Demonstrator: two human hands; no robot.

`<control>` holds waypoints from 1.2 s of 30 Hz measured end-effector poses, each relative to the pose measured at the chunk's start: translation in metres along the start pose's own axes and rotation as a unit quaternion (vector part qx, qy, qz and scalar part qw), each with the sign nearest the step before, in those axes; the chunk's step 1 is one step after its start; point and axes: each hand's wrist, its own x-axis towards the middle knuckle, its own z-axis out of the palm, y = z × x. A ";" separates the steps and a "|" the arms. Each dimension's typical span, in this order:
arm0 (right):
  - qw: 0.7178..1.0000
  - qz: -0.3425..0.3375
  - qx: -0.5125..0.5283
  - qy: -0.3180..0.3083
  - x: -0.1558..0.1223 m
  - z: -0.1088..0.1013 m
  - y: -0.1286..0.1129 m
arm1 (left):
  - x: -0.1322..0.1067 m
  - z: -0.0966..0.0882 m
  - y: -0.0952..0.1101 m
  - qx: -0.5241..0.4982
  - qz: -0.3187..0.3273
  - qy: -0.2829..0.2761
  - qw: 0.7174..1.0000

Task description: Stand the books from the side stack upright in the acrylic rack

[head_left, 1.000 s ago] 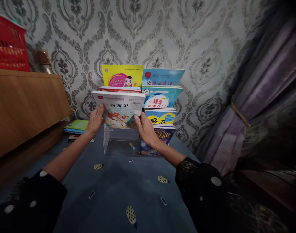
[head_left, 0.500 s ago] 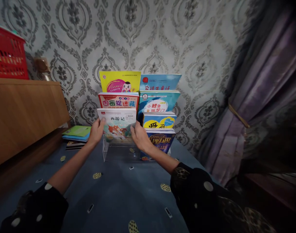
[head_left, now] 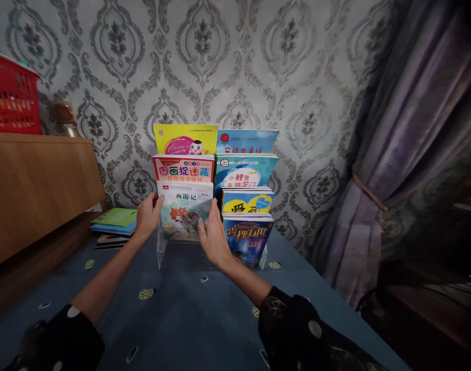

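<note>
A thin picture book with a white top and a fox-like figure on its cover stands in the lower left of a clear acrylic book rack. My left hand grips its left edge, thumb at the cover's side and fingers partly hidden. Along the right edge is my right hand, thumb across the front of the cover, fingers by the edge. Behind this book rise a red picture book and a yellow book. A dark blue book stands just right of my right hand.
More books fill the right column: a yellow-and-blue book, a teal book and a light blue book. Several books lie stacked at left, below a wooden cabinet bearing a red basket. A curtain hangs at right.
The picture book sits lower against the red book behind it, showing more of that cover. My right hand has slid down its edge, thumb lower. The camera view has shifted slightly.
</note>
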 end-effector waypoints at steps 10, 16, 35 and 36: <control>0.999 0.022 -0.012 0.020 -0.006 0.025 0.023 | 0.000 0.010 0.000 0.050 0.008 0.033 0.998; 1.000 0.017 -0.014 0.021 -0.006 0.027 0.031 | 0.000 0.010 -0.001 0.051 0.006 0.026 0.998; 0.998 0.058 0.004 0.013 0.005 0.011 0.024 | 0.000 -0.009 -0.010 -0.099 -0.048 -0.123 0.986; 0.998 0.062 0.007 0.020 0.006 0.012 0.024 | -0.002 -0.009 -0.011 -0.113 -0.053 -0.135 0.983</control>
